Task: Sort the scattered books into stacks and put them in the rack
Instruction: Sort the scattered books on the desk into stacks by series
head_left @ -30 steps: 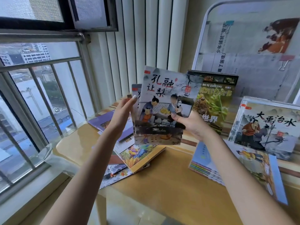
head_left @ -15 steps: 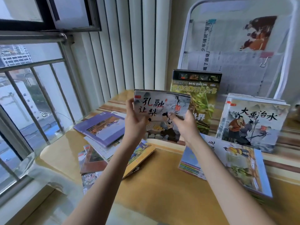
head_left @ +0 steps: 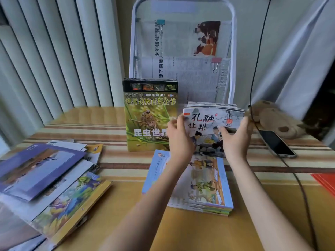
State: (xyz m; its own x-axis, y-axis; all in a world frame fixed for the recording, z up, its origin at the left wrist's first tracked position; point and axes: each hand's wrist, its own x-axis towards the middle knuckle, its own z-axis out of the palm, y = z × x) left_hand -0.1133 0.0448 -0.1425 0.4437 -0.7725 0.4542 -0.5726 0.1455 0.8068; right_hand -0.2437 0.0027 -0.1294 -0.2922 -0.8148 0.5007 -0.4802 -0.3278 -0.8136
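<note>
I hold a thin grey picture book point(head_left: 208, 122) with black brush characters upright between both hands, against the front of a standing stack of like books point(head_left: 212, 105). My left hand point(head_left: 178, 137) grips its left edge and my right hand point(head_left: 235, 136) its right edge. Left of it a green insect encyclopedia point(head_left: 150, 113) stands upright. Below my hands lies a flat stack of blue-edged books point(head_left: 203, 187). More books point(head_left: 50, 182) lie scattered at the left. The white wire rack point(head_left: 183, 51) rises behind, with clipped newspaper in it.
A phone point(head_left: 276, 144) lies at the right with a black cable point(head_left: 290, 169) running across the table. A brown plush toy point(head_left: 277, 120) sits behind it. Red sheets point(head_left: 324, 180) show at the right edge. Vertical blinds point(head_left: 54, 60) hang at the back left.
Both hands have carried the grey book to the right, from in front of the green encyclopedia to the front of the standing stack. The view has swung right, away from the window.
</note>
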